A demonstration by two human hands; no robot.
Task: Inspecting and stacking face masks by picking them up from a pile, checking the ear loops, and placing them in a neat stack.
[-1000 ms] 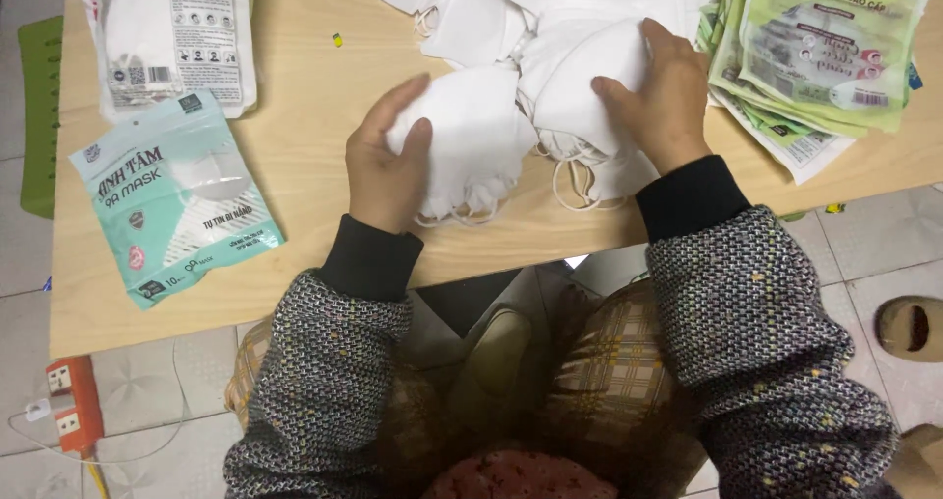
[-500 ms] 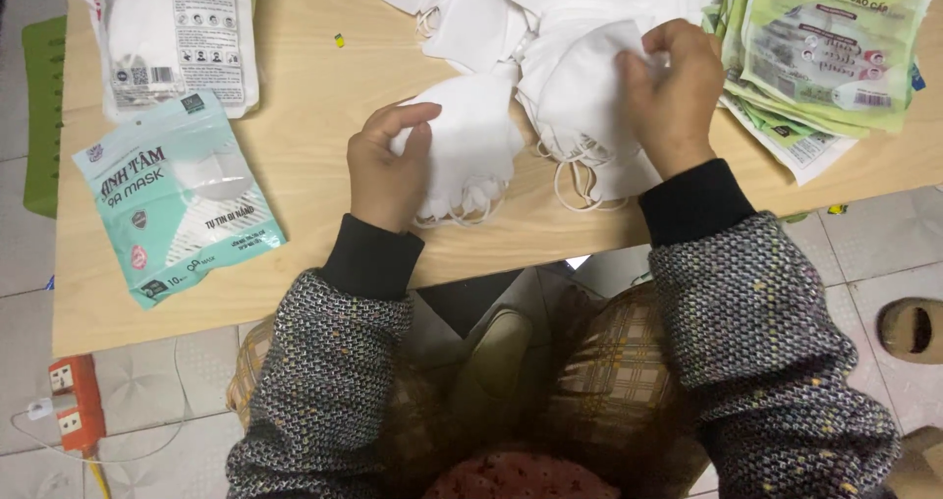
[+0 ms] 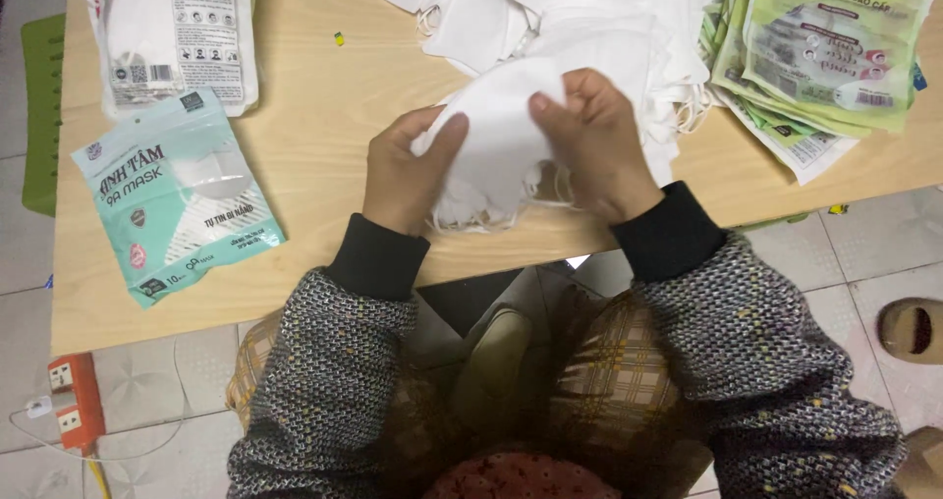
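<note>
left hand [image 3: 403,170]: thumb + fingers pinching left edge of white folded fabric face mask [image 3: 496,131]
right hand [image 3: 597,145]: pinching its top right edge
mask: held just above wooden table [image 3: 314,116], by white mask pile [image 3: 570,13]
left side: teal mask packet [image 3: 177,194]
right side: green packet stack [image 3: 835,42]

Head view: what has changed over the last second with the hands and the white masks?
The right hand left the loose mask pile and came in to join the left hand; both now pinch one white mask. The teal packet, the white packet and the green pouches stayed put.
</note>
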